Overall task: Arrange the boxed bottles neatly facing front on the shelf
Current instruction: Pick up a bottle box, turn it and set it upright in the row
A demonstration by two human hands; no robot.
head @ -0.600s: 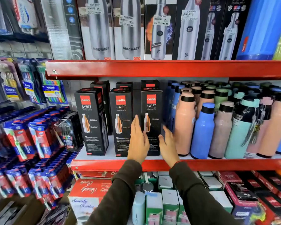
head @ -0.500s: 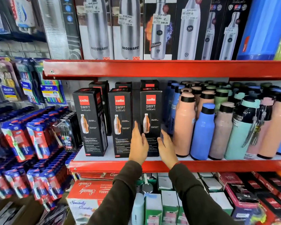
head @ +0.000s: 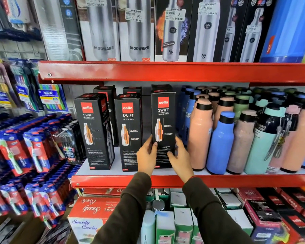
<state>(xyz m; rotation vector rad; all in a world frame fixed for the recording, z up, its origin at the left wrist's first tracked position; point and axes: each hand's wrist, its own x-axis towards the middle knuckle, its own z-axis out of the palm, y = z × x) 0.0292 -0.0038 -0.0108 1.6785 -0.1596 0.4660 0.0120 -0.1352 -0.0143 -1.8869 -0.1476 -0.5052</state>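
Three black Cello Swift bottle boxes stand in a front row on the red-edged middle shelf [head: 102,179]: a left box [head: 93,131], a middle box [head: 128,131] and a right box [head: 163,120], all with their printed fronts toward me. More such boxes stand behind them. My left hand [head: 147,155] grips the right box's lower left edge. My right hand [head: 180,156] holds its lower right edge. The right box stands upright between both hands, a little higher in view than its neighbours.
Loose coloured bottles [head: 220,143] crowd the shelf right beside the held box. Tall steel-bottle boxes [head: 139,29] fill the shelf above. Hanging toothbrush packs [head: 32,150] line the left side. Boxed goods [head: 93,215] fill the shelf below.
Both hands have closed on the right box's lower sides. My left hand slid down from the box's front face to its edge, and the box has come slightly forward.
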